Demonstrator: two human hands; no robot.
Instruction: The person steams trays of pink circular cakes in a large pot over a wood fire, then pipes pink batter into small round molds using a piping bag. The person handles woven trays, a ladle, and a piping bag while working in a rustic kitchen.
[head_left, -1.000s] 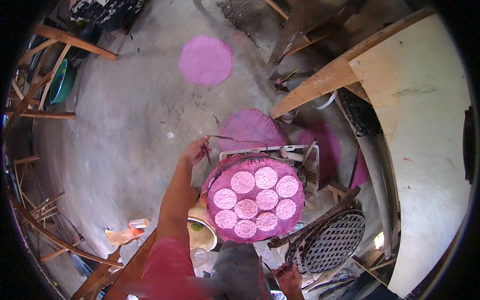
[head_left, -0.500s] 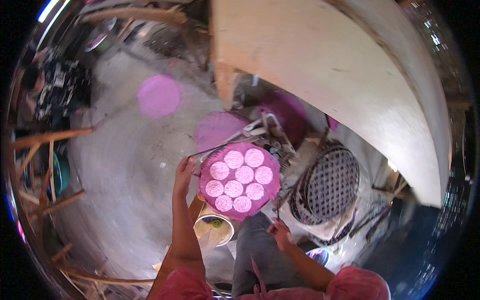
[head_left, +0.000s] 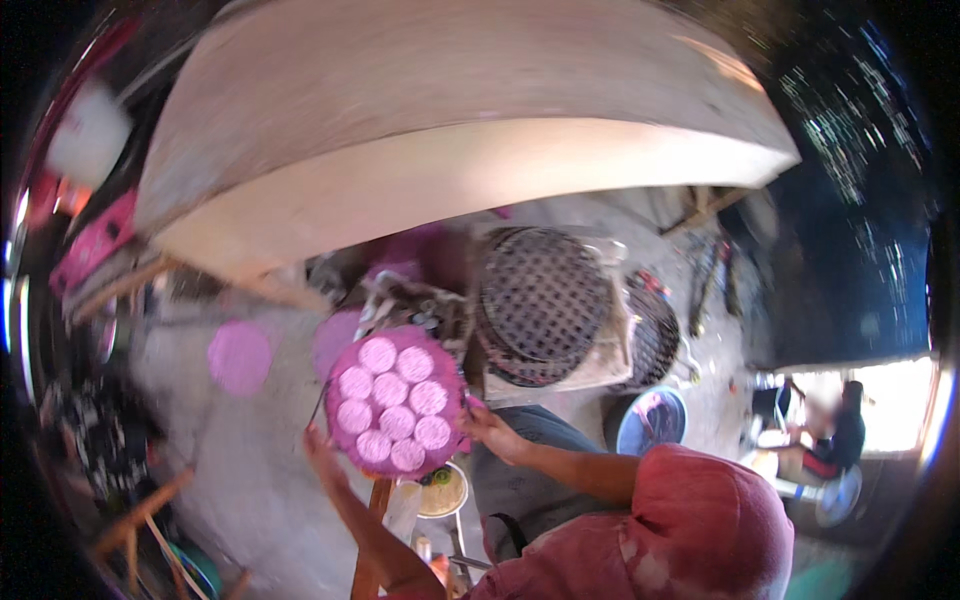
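Note:
A round purple tray (head_left: 340, 358) carrying several pale pink round discs (head_left: 397, 421) is held level in front of me. My left hand (head_left: 319, 446) grips its lower left rim, and my right hand (head_left: 489, 429) holds its right rim. Both forearms rise from the lower edge, the right one in a red sleeve. Below the tray sits a small bowl (head_left: 441, 492) with yellowish contents.
Dark round woven mesh trays (head_left: 545, 300) are stacked just right of the purple tray. A big pale curved slab (head_left: 450, 190) spans the top. A purple round mat (head_left: 240, 357) lies on the concrete floor at left. A blue basin (head_left: 650, 420) and a seated person (head_left: 835, 440) are at right.
The view has swung round, so the pale slab now fills the top. My right hand has come up to the tray's right rim; my left hand has stayed on the tray.

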